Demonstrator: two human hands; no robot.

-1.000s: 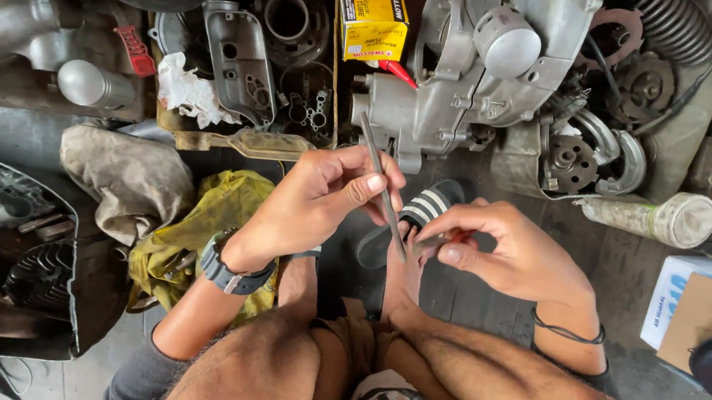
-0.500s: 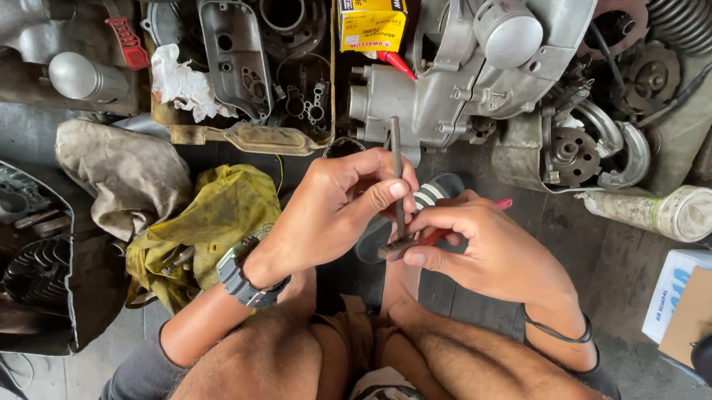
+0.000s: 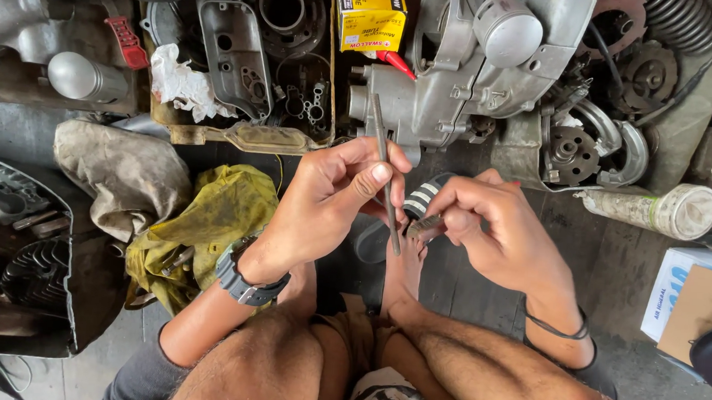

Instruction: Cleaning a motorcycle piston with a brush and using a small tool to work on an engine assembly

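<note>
My left hand (image 3: 331, 198) pinches a thin grey metal rod (image 3: 381, 139) between thumb and fingers; the rod runs from near the engine casing down to the small part. My right hand (image 3: 496, 231) grips that small dark metal part (image 3: 425, 226) at its fingertips, touching the rod's lower end. Both hands hover above my bare foot and a black-and-white striped sandal strap (image 3: 420, 198). A dark watch sits on my left wrist, a thin black band on my right.
A silver engine casing (image 3: 474, 58) lies just beyond the hands, with a yellow box (image 3: 371, 11), gears (image 3: 572, 152) and covers around it. Yellow rag (image 3: 217, 215) and grey cloth (image 3: 120, 175) lie left; a dark tray of parts (image 3: 1, 259) far left; a white can (image 3: 664, 209) right.
Both hands have stayed together over my foot. The rod has tilted more upright, and my right hand's fingers have closed in on the small part at the rod's lower end.
</note>
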